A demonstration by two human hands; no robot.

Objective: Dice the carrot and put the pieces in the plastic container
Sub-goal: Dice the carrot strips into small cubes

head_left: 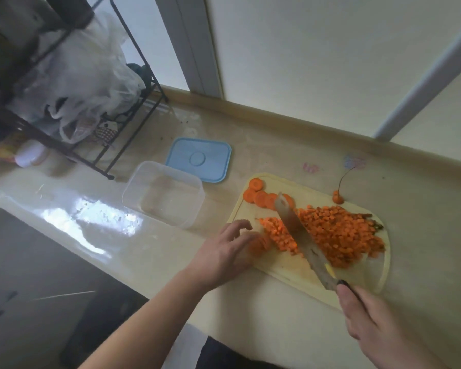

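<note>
— Carrot dice lie heaped on your cutting board, with a few uncut slices at its far left corner. Where's your knife?

— Your right hand grips its dark handle, blade slanting across the pile.

— And your left hand?

— Fingers spread loosely, tips touching blurred carrot bits at the board's left edge.

— The container?

— Your plastic container sits on the desk just left of the board, its blue lid beside it.
</note>
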